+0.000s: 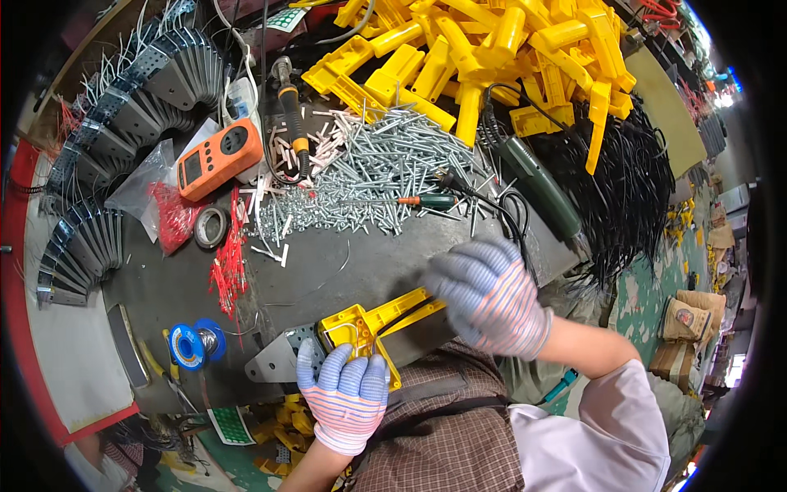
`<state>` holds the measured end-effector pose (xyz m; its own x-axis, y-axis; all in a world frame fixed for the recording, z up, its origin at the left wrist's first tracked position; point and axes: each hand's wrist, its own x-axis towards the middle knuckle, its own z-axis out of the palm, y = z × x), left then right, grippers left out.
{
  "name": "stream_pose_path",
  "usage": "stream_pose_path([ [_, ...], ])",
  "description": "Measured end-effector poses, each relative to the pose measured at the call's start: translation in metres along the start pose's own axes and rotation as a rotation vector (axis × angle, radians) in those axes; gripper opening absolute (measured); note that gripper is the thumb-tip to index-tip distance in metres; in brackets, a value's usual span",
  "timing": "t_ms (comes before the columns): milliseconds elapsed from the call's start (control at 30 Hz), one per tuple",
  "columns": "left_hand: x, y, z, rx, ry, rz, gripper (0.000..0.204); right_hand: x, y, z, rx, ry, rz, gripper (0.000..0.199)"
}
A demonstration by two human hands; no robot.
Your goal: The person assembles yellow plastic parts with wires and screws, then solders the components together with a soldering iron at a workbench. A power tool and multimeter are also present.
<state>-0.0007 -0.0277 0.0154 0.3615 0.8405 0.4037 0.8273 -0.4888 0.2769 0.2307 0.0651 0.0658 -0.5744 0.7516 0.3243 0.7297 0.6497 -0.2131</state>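
My left hand [344, 398], in a striped knit glove, holds a yellow plastic housing [379, 316] at the table's near edge. Its fingers curl over the housing's near side, hiding part of the inside. A grey metal plate with holes [275, 359] sticks out from the housing's left end. Inside the open housing lie a pale wire and a black cord running along the handle. My right hand [492, 299], gloved alike, is over the handle's right end. Motion smears its fingers, so I cannot see whether they hold anything.
A heap of screws [402, 164] covers the table's middle, with a screwdriver [430, 201] on it. Yellow housings [492, 49] pile up behind. A green electric screwdriver [537, 184], black cords [615, 189], an orange meter [220, 160], a solder spool [190, 346] and stacked metal plates [82, 250] surround the work.
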Motion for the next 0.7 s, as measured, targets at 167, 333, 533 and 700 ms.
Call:
stream_pose_path([
  [167,0.009,0.0,0.005,-0.011,0.089,-0.015,0.019,0.019,-0.023,0.034,0.254,-0.087,-0.032,0.022],
  [333,0.019,0.006,0.003,0.033,-0.006,-0.06,0.02,0.023,-0.017,0.046,0.234,-0.119,0.015,0.023],
  [533,0.024,-0.019,-0.01,0.029,-0.219,0.076,0.017,0.023,-0.015,0.053,0.246,-0.082,-0.03,0.025],
  [700,0.04,-0.024,-0.011,0.031,-0.218,0.001,0.038,0.027,-0.012,0.051,0.27,-0.189,0.004,0.025],
])
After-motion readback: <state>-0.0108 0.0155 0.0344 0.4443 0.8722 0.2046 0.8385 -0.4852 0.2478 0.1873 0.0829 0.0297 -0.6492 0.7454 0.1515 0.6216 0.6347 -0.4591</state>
